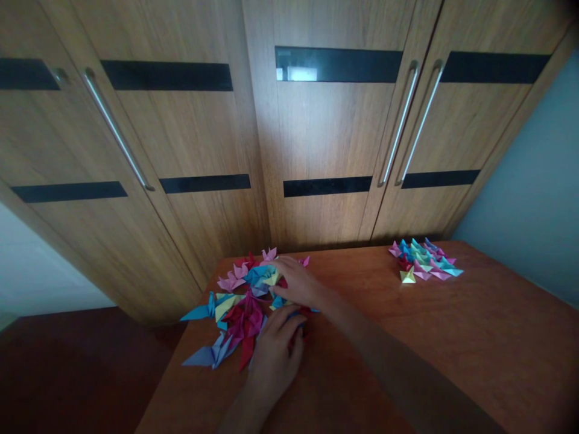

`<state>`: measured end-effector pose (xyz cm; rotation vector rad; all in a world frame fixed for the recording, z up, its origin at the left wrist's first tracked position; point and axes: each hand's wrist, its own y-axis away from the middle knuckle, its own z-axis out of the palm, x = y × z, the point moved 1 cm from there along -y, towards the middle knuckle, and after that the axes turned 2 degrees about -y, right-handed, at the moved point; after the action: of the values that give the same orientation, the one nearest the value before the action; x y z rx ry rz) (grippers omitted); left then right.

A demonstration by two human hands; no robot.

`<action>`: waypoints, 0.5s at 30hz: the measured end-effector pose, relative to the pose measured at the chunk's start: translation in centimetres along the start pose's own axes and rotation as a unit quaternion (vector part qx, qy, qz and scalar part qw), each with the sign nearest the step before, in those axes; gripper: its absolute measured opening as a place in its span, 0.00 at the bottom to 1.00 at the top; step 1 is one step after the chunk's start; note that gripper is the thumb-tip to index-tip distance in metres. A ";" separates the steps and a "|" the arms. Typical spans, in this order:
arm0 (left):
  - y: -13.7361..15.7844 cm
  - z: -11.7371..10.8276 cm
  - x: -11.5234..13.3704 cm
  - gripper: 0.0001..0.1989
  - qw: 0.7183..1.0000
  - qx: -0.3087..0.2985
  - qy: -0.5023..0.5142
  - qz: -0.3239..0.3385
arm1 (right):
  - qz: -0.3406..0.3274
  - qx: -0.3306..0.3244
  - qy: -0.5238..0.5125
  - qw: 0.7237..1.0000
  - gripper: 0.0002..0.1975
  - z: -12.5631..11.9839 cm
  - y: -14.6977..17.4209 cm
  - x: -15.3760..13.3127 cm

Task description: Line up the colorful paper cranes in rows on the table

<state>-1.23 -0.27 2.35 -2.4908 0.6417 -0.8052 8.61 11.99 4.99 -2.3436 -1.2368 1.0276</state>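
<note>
Left hand and right hand bend over paper figures near the left edge of the desk.
Fingers half-curled, each grip's hold I cannot tell; pressing could crush folds, a stray brush could send the outermost blue figure over that edge.

Pile of folded paper shapes
Pink, red, blue, yellow and lilac, pointed, overlapping at mixed angles along the counter's left edge.

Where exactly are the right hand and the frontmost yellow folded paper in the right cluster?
Right hand (295, 281): head view, back of the hand.
Yellow folded paper (408, 277): head view, its near face.
</note>
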 end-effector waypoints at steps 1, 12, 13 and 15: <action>0.0 0.0 0.0 0.14 1.000 0.005 -0.001 0.000 | 0.012 0.006 0.002 1.000 0.22 -0.4 0.8 0.4; 1.6 2.6 3.5 0.20 0.994 -0.098 0.041 0.032 | 0.278 0.217 0.236 0.906 0.24 -17.2 19.8 14.5; 1.7 3.1 3.9 0.20 0.991 -0.114 0.048 0.042 | 0.284 0.226 0.269 0.892 0.24 -18.9 21.6 16.0; 1.8 4.1 4.7 0.21 0.986 -0.144 0.061 0.065 | 0.302 0.209 0.323 0.872 0.25 -21.2 24.4 18.5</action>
<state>4.27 -3.16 0.37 -2.6329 1.0165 -0.8724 45.13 14.03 -2.01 -2.4178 -0.0153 0.4796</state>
